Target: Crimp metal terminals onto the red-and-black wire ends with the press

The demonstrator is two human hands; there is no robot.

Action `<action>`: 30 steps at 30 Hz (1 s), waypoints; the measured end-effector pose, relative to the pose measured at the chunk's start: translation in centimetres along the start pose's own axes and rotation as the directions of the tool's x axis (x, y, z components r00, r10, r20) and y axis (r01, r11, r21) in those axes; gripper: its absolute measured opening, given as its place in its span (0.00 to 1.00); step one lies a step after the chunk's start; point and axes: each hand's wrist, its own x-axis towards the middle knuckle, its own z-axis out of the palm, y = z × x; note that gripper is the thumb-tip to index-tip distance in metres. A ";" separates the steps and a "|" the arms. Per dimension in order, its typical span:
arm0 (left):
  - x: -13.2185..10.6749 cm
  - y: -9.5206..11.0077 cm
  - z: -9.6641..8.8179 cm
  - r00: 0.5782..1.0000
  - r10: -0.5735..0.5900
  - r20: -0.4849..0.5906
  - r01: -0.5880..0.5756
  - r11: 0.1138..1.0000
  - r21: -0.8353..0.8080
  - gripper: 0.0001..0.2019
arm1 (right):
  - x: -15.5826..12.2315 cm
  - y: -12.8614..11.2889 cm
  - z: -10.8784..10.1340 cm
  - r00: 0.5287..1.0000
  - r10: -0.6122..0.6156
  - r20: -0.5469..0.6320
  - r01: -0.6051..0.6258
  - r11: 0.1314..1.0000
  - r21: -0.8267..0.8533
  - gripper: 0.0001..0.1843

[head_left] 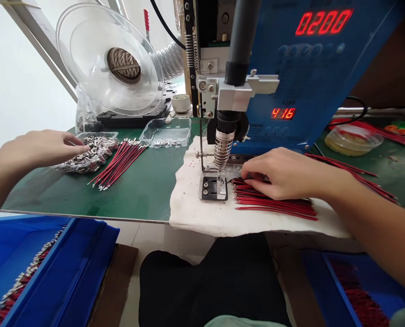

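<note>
My left hand (48, 147) reaches over a clear tray (102, 135) heaped with small metal connector parts (100, 152), its fingertips at the near pile and slightly apart. I see no part held in it. My right hand (280, 175) pinches a thin wire (234, 180) whose end points toward a small black fixture with a metal block (221, 188). Directly above that block stands the spring-wrapped tip of a soldering iron (222, 145). Beneath my right hand, a row of red and black wires (273, 206) lies on a white cloth (202, 218).
Left of the cloth are a bundle of wires with metal ends (117, 165) and a clear box (168, 131). A blue machine (291, 81) with red digits rises behind. A clear fume hood (86, 54) stands at back left. Blue bins (69, 268) sit below the table edge.
</note>
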 end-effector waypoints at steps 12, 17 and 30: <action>-0.1 -0.3 2.2 0.991 -0.123 -0.057 0.134 0.953 0.272 0.30 | -0.1 0.6 0.4 0.986 -0.063 -0.156 0.089 0.983 0.163 0.12; -1.6 0.7 2.3 0.974 -0.125 -0.187 0.172 0.950 0.261 0.33 | 0.2 0.1 0.3 0.974 -0.044 -0.221 0.111 0.946 0.303 0.15; -17.2 14.0 14.0 0.990 0.103 -0.092 -0.123 0.345 -0.930 0.04 | 0.7 -1.4 1.5 0.940 -0.047 -0.339 0.204 0.871 0.446 0.12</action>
